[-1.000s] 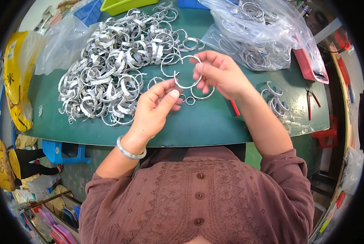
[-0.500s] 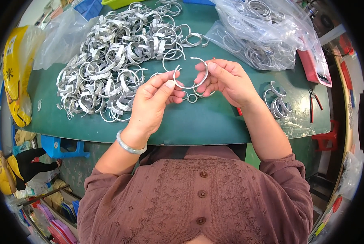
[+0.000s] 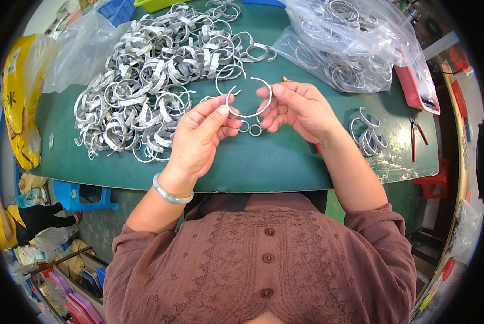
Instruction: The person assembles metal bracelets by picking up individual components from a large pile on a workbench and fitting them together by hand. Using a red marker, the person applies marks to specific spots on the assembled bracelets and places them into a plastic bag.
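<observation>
Both hands hold one silver open cuff bangle [image 3: 248,116] above the table, its gap facing away from me. My left hand [image 3: 203,125] pinches its left side between thumb and fingers. On the other side, my right hand [image 3: 298,106] grips the bangle near its right end, fingers curled. Beneath the hands, small silver rings [image 3: 255,130] lie on the green table [image 3: 263,167]. To the left spreads a big heap of silver cuff bangles [image 3: 139,92]. Under my right hand, a red and yellow-tipped tool is mostly hidden.
At the right lie a few bangles [image 3: 370,141] and red-handled pliers [image 3: 414,141]. A clear plastic bag of bangles [image 3: 350,59] sits far right by a pink basket [image 3: 415,92]. A yellow bag [image 3: 21,102] hangs at the left edge. A blue stool [image 3: 82,195] and another person [image 3: 20,224] are lower left.
The bangle and both hands have shifted very slightly left, with the bangle turned a little. The person at the left has moved a bit. The grip stays the same.
</observation>
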The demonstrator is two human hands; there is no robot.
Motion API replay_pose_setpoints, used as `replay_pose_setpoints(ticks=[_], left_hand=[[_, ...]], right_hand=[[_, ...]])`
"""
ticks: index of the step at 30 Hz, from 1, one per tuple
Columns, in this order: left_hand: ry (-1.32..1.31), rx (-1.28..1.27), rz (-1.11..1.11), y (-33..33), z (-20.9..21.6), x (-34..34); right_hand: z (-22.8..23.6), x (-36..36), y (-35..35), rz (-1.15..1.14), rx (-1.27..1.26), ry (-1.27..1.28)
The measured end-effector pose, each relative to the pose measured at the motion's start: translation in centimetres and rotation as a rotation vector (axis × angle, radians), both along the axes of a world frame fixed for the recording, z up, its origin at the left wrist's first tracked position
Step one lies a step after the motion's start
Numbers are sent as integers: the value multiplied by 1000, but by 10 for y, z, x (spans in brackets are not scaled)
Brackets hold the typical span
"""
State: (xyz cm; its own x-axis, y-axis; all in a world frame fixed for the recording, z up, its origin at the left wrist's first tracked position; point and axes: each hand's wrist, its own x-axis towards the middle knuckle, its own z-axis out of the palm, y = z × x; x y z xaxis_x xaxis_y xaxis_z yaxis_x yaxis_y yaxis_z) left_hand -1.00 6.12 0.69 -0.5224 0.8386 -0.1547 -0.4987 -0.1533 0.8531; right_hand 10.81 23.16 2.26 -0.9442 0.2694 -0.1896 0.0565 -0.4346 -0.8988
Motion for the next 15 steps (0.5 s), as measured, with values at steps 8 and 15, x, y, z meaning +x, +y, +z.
replay_pose_setpoints(ticks=[8,15], left_hand=[[-44,-18,22,1,2,-1],[-122,-60,35,1,3,-2]], right_hand=[[0,1,0,28,0,-20],[0,2,1,53,21,-61]])
